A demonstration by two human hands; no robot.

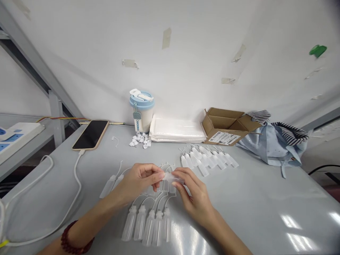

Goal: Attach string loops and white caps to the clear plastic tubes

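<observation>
Between my two hands lies a small translucent plastic bottle (174, 178), held sideways above the grey table. My right hand (190, 187) grips its body between thumb and fingers. The fingers of my left hand (147, 177) pinch its neck end; the exact part under the fingertips is too small to tell. Below my hands is a row of several clear bottles (149, 226) with thin curved strips at their necks. More bottles lie behind my hands, partly hidden, and at the left by my forearm (108, 186). Another group of whitish bottles (209, 158) lies at the back right.
Small white caps (140, 139) are piled before a blue-lidded cup (145, 115). A stack of white packets (177, 130), an open cardboard box (225, 129) and a blue cloth bag (271, 145) stand along the wall. A phone (91, 135) with a white cable (77, 177) is at left.
</observation>
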